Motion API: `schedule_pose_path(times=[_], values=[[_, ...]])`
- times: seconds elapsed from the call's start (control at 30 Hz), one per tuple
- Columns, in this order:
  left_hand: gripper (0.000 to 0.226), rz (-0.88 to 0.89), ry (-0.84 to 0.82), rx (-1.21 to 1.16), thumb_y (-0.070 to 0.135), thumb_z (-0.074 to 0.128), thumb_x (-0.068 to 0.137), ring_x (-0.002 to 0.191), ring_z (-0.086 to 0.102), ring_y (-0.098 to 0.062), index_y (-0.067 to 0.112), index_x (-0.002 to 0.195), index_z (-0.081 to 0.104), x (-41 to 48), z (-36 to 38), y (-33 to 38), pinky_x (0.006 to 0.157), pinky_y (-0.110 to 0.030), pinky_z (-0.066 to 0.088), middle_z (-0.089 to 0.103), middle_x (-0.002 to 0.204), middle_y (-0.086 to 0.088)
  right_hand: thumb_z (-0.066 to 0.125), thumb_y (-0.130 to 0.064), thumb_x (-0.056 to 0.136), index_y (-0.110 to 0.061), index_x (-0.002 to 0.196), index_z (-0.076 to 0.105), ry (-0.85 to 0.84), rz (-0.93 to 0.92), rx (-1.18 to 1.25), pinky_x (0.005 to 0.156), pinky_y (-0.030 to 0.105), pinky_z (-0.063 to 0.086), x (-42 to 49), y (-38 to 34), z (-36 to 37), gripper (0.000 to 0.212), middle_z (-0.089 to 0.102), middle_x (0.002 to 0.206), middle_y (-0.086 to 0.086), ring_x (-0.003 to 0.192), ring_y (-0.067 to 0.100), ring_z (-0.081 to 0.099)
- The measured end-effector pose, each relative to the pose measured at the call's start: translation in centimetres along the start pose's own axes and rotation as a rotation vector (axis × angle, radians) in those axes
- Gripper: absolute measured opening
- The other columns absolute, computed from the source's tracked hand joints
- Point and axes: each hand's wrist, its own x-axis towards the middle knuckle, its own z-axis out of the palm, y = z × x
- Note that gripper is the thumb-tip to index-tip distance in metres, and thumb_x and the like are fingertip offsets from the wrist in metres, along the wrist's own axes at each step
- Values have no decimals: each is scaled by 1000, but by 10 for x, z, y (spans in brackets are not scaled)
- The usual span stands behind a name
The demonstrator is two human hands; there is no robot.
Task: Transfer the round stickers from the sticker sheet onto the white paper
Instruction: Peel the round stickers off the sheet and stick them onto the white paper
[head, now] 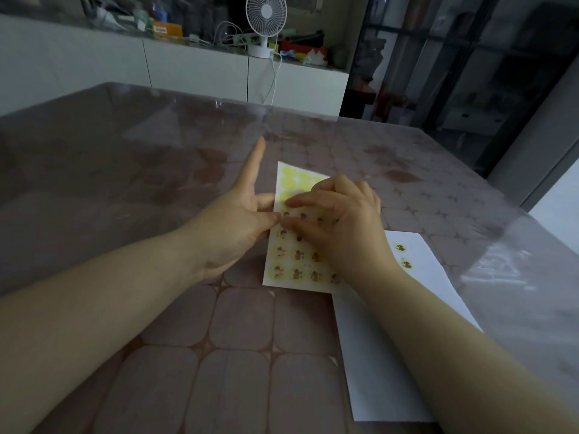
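Observation:
A sticker sheet [289, 264] with rows of round yellow stickers lies at the table's middle; its top rows are bare. My left hand [233, 227] pinches the sheet's left edge between thumb and fingers, index finger pointing away. My right hand [341, 220] lies over the sheet, and its thumb and forefinger pinch at a round sticker [285, 218] near the left edge. White paper [385, 355] lies to the right, partly under my right forearm. Two round stickers [403, 255] sit on its far end.
The table [156, 189] has a brown patterned cloth under clear plastic. Its right edge runs close past the white paper. A white cabinet with a small fan [265, 25] and clutter stands behind the table.

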Motion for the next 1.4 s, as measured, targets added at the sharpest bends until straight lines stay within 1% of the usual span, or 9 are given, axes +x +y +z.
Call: schedule_pose_path(times=[0.37, 0.5, 0.6, 0.7, 0.8, 0.9, 1.13, 1.23, 1.4], values=[[93, 99, -16, 136, -1, 50, 92, 108, 65, -13, 55, 141, -6, -4, 4, 1, 95, -37, 50, 65, 123, -1, 71, -40, 68, -29, 83, 75, 28, 44, 54, 92, 30, 24, 1, -2, 3, 19, 61, 88, -14, 89, 11, 44], [88, 86, 48, 195, -1, 49, 93, 104, 67, -15, 54, 142, 1, -2, 1, -2, 102, -40, 45, 68, 112, -2, 72, -40, 69, -30, 87, 74, 39, 52, 44, 94, 34, 28, 1, -2, 2, 20, 61, 90, -12, 90, 15, 48], [84, 60, 128, 200, -3, 52, 92, 99, 68, -14, 44, 146, 8, 0, -1, -5, 102, -36, 44, 75, 96, -1, 75, -37, 70, -31, 89, 73, 24, 71, 33, 97, 37, 28, 2, 1, 0, 20, 60, 92, -12, 91, 15, 46], [73, 6, 199, 136, -4, 55, 89, 94, 69, -15, 25, 148, 23, 3, -3, -7, 94, -32, 50, 73, 99, -5, 72, -39, 71, -31, 90, 73, 19, 49, 31, 97, 36, 28, 1, 1, -1, 20, 56, 91, -15, 90, 11, 42], [41, -60, 192, 40, -6, 55, 88, 86, 68, -15, 5, 127, 52, 3, -2, -7, 83, -27, 55, 71, 102, -13, 71, -36, 74, -31, 91, 73, 17, 37, 33, 96, 34, 27, 1, 2, -2, 18, 55, 91, -15, 91, 8, 39], [15, -83, 188, -14, -5, 54, 88, 74, 68, -7, 3, 97, 64, 4, -2, -8, 73, -16, 56, 71, 89, -7, 68, -40, 74, -31, 89, 73, 15, 29, 22, 96, 34, 27, 1, 3, -2, 18, 53, 90, -17, 91, 7, 38], [13, -107, 207, -39, 5, 56, 90, 72, 68, -11, 1, 100, 62, 5, -3, -10, 62, -18, 55, 69, 85, -7, 68, -43, 72, -32, 91, 74, 18, 9, -10, 96, 34, 25, 1, 2, 0, 22, 54, 91, -17, 92, 13, 44], [10, -78, 199, 14, 8, 57, 90, 76, 70, -13, 6, 94, 66, 3, -3, -10, 70, -21, 57, 72, 82, -5, 67, -43, 72, -31, 90, 74, 31, 17, -3, 96, 33, 25, 2, 1, 0, 23, 55, 90, -17, 91, 13, 45], [13, 43, 218, 163, 10, 59, 90, 87, 71, -14, 13, 100, 66, 1, 1, -9, 90, -30, 51, 76, 88, -3, 69, -40, 73, -30, 86, 75, 46, 33, 22, 96, 38, 28, 1, 1, 1, 17, 60, 89, -16, 90, 11, 43]])
